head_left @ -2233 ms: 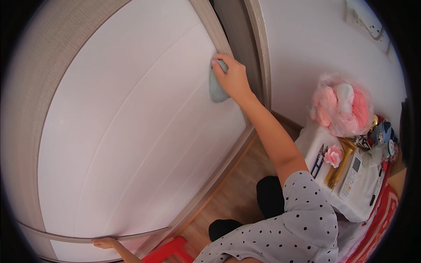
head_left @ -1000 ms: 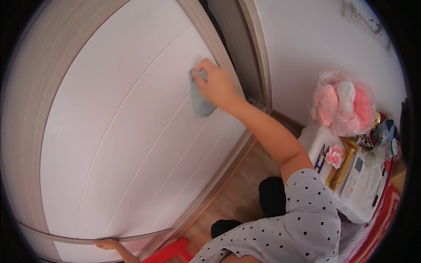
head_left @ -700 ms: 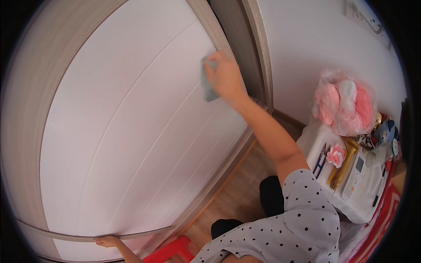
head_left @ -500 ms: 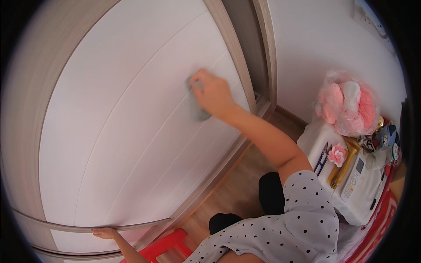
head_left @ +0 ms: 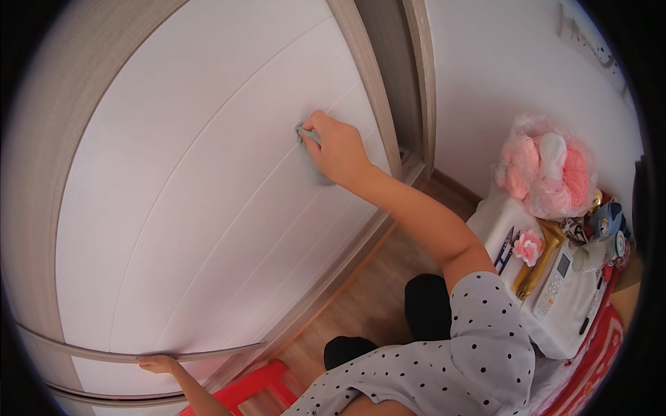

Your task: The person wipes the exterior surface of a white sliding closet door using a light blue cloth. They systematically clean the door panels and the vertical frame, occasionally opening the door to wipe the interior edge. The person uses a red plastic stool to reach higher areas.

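Observation:
My right hand (head_left: 341, 149) is closed round a bunched grey-green cloth (head_left: 320, 177) and presses it against a white door panel (head_left: 208, 201) with thin grooves. Part of the cloth sticks out above the fingers, and the rest hangs below the palm. At the lower left, my left hand (head_left: 158, 364) lies against the wood-coloured rail (head_left: 215, 354) of the same door. Its fingers point left along the rail and look stretched out, holding nothing.
A white cabinet (head_left: 485, 225) at the right carries a bag of pink yarn (head_left: 548, 170), a crocheted flower (head_left: 528, 247), a remote control (head_left: 553, 283) and scissors (head_left: 505, 253). A red plastic stool (head_left: 257, 385) stands by the door, near my dark-clad knees (head_left: 427, 308).
The cloth and my right hand, blurred before, now look sharp in nearly the same spot. The view has shifted slightly; my left hand stays at the rail.

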`<state>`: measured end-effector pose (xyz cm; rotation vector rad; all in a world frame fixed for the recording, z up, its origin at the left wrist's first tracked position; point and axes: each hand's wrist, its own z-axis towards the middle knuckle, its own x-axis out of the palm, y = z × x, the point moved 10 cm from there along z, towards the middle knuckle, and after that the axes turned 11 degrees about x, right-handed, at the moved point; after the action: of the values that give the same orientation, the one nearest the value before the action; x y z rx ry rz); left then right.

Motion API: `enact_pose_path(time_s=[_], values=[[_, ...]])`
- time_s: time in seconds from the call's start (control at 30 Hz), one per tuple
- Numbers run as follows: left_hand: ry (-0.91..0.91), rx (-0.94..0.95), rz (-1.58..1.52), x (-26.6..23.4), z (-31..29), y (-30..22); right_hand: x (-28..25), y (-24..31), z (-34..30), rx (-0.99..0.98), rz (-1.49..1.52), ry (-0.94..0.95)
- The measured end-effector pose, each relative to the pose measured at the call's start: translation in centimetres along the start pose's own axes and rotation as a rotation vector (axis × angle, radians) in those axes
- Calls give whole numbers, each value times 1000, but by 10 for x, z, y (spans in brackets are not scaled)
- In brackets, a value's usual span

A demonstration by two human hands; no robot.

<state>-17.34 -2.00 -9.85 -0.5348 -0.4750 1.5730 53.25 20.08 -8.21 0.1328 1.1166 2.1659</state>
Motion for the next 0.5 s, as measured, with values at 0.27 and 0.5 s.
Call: enact_pose_path(time_s=[0.27, 0.5], values=[[-23, 15, -32, 4, -3, -5, -2, -3, -2, 53, 72, -53], [-30, 102, -30, 0, 3, -2, -17, -78, -7, 291, 161, -196]])
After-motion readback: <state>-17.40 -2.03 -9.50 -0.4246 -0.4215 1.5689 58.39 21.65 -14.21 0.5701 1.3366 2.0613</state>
